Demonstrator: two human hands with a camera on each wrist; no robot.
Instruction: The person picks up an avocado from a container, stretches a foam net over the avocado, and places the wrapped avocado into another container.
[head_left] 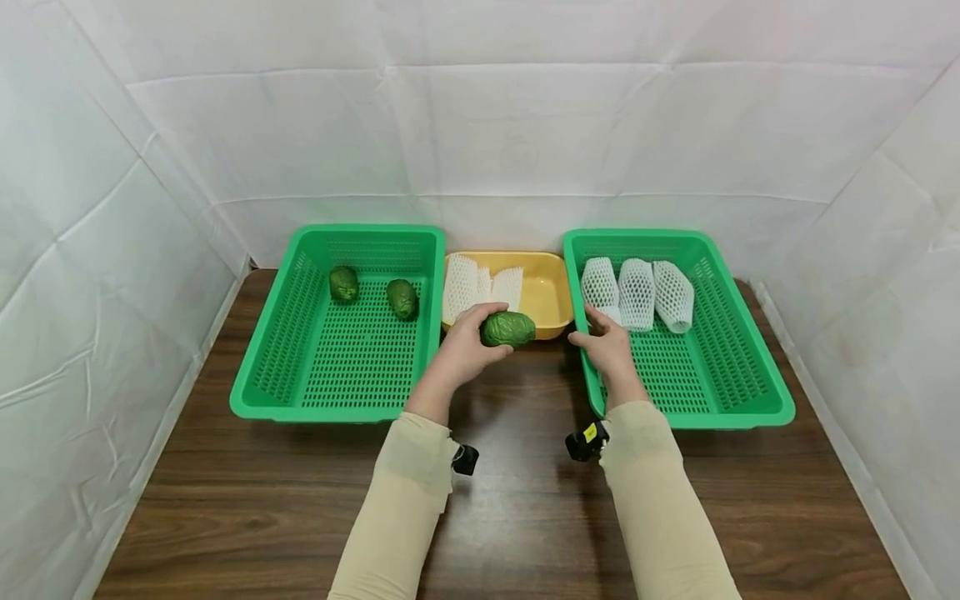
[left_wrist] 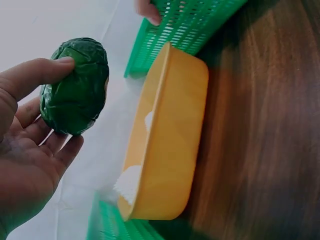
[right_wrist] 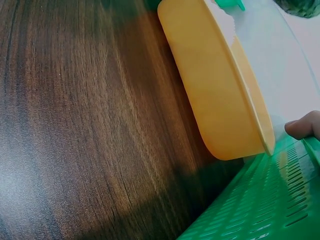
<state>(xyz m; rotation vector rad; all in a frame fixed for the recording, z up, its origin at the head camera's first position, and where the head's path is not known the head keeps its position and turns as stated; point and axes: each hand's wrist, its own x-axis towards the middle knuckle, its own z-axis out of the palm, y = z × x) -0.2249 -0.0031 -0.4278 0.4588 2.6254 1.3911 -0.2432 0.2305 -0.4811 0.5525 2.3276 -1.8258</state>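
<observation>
My left hand (head_left: 468, 346) holds a dark green, wrinkled, glossy oval fruit (head_left: 508, 329) above the table, just in front of the yellow bin (head_left: 555, 308). In the left wrist view the thumb presses on one side of this fruit (left_wrist: 77, 85), with the fingers beneath and behind. My right hand (head_left: 609, 350) is at the left rim of the right green basket (head_left: 750, 367), thumb and fingers apart, with nothing seen between them. Whether it touches the rim I cannot tell. Only its thumb (right_wrist: 302, 126) shows in the right wrist view.
Two similar green fruits, one (head_left: 343, 285) near the back and another (head_left: 402, 298), lie in the left green basket (head_left: 315, 412). White foam net sleeves (head_left: 461, 287) lie in the yellow bin. Three white-netted pieces (head_left: 637, 294) lie in the right basket. White sheeting (head_left: 495, 125) surrounds the wooden table (head_left: 517, 517).
</observation>
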